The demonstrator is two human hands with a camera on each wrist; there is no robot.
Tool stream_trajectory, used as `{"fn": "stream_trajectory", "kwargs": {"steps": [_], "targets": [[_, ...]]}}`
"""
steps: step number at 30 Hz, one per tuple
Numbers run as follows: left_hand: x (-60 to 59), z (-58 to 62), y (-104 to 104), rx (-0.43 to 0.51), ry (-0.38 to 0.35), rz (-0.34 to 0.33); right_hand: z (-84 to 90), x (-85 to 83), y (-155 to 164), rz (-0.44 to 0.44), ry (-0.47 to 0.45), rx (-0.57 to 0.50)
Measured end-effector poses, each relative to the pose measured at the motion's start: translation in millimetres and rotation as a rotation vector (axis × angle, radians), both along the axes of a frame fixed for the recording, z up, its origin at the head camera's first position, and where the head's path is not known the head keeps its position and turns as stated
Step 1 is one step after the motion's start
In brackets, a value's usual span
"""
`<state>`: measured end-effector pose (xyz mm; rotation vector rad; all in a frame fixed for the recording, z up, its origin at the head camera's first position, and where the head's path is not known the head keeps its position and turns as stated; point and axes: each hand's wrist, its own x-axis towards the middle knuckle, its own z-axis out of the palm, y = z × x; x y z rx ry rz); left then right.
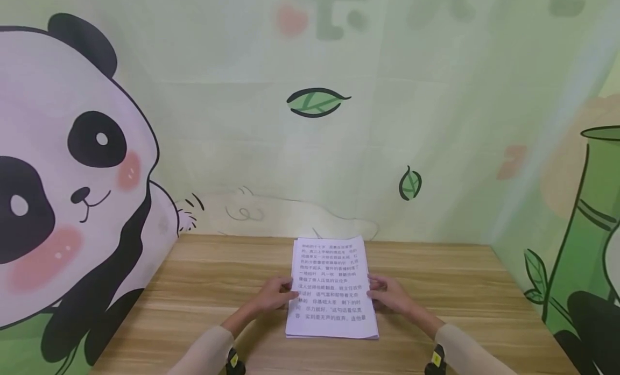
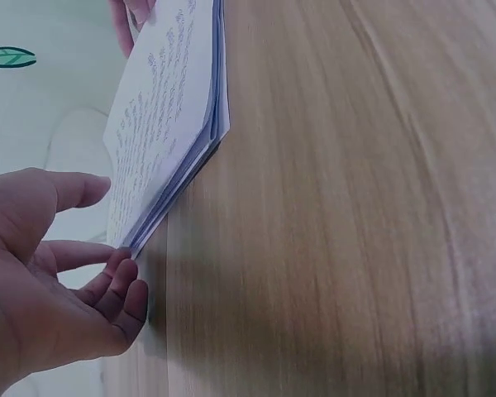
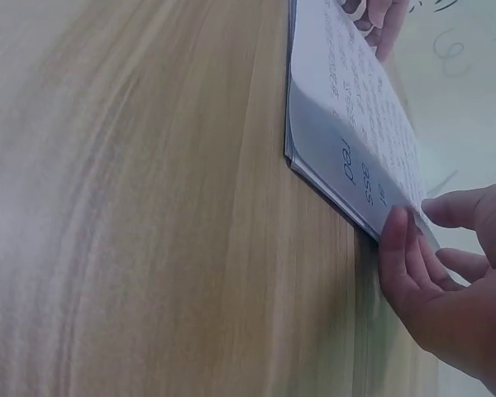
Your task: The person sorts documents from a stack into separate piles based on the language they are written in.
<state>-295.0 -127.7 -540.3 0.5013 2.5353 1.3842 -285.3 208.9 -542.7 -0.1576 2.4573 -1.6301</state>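
A stack of printed paper (image 1: 331,289) lies on the wooden table, its top sheet covered in lines of dark characters. My left hand (image 1: 276,294) holds the stack's left edge, with the thumb over the margin and curled fingers against the side. On the opposite edge, my right hand (image 1: 389,294) holds it the same way. The left wrist view shows the layered edges of the paper stack (image 2: 169,124) beside the fingertips (image 2: 124,269). In the right wrist view the paper (image 3: 339,124) bends slightly near the fingers (image 3: 397,240). Undersides of the sheets are hidden.
The wooden table (image 1: 208,278) extends on both sides of the paper. Behind it hangs a pale green backdrop (image 1: 232,122) printed with a panda (image 1: 82,165), leaves and bamboo. A dark device with a yellow tag (image 1: 234,360) sits at the left wrist; the right wrist has another.
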Motion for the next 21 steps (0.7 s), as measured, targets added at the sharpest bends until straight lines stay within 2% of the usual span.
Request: {"fn": "stream_trajectory", "kwargs": {"steps": [5, 9, 16, 21], "targets": [[1.8, 0.0, -1, 0.021, 0.018, 0.074, 0.5, 0.8, 0, -0.052, -0.08, -0.065], [2.2, 1.7, 1, 0.096, -0.006, 0.133, 3.3, 2.7, 2, -0.075, -0.127, -0.102], [2.0, -2.2, 1, 0.296, -0.15, 0.199, 3.1, 4.8, 9, 0.005, -0.159, -0.175], [1.9, -4.2, -3, 0.358, -0.184, 0.207, 1.6, 6.8, 13, 0.048, -0.173, -0.244]]}}
